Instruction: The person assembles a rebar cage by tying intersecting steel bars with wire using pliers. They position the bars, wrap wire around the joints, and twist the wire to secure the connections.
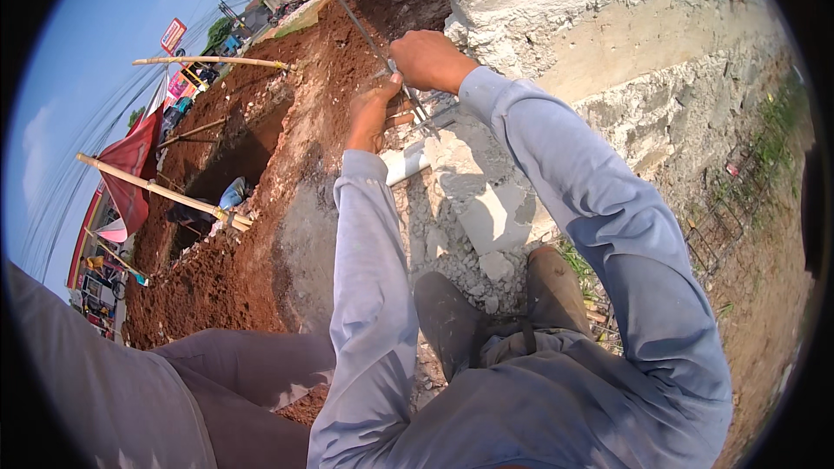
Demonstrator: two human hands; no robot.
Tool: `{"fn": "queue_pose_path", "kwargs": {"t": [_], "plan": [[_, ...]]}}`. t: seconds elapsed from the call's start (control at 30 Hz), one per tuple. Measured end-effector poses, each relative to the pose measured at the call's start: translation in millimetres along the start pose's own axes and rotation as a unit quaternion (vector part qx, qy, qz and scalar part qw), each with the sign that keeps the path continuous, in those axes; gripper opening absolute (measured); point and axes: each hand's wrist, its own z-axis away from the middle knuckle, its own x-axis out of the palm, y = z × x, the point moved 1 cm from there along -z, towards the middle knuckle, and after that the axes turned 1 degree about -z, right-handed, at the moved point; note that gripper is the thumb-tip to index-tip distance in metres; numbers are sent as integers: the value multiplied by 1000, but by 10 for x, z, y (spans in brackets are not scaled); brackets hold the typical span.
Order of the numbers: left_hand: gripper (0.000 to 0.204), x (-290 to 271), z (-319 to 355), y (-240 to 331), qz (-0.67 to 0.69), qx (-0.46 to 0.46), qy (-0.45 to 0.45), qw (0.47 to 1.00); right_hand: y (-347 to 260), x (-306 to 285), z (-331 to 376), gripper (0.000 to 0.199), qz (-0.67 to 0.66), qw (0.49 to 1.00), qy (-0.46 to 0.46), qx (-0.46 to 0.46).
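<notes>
My left hand (371, 113) is closed around a long, thin grey metal rod (346, 11), and my right hand (432, 61) is clenched just above it, seemingly on the same rod, though its fingertips are hidden. The rod slants up and away to my left, in front of a rough, off-white concrete wall (643, 78). By the look of it, some breaking is done: crumbled pale-grey rubble (426, 226) and a flat, angular whitish slab (499, 213) lie below my hands. The rod is still in hand, so I judge the work unfinished; the wall stands with a ragged edge. Whether the rod's lower end is fixed, I cannot tell. Reddish-brown earth (217, 287) lies dug open on my left
</notes>
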Motion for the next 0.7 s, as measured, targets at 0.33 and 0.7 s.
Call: {"fn": "queue_pose_path", "kwargs": {"t": [0.33,0.7], "plan": [[29,-84,-85,-23,-3,-12,-22,1000,-282,446,461,66,128,976,175,29],[26,-81,-180,-141,-8,35,6,999,-486,393,175,21,253,967,35,17]]}}
